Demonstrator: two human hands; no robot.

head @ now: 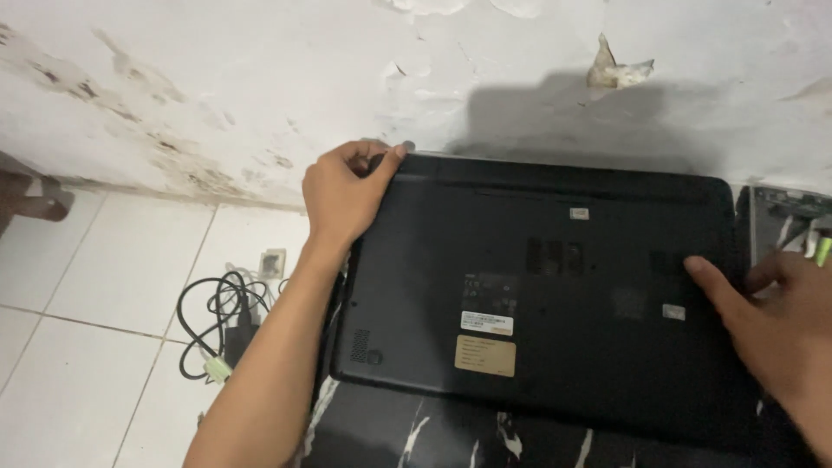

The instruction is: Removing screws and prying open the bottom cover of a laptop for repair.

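right hand (784, 325) flat on laptop (555, 286) | tan label (485, 355) - white label (486, 322) above

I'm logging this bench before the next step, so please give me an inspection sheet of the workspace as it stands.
Surface: dark marbled tabletop with white veins, set against the wall.
Job's things: black laptop lying bottom side up, labels and vent slots showing.
Clutter: grey device, partly seen at the right edge; cannot tell what it is.
Grippers: left hand grips the laptop's far left corner; right hand rests fingers on its right side.
Cables: black coiled cable with a power brick on the floor.
Surroundings: white floor tiles; stained, peeling white wall.
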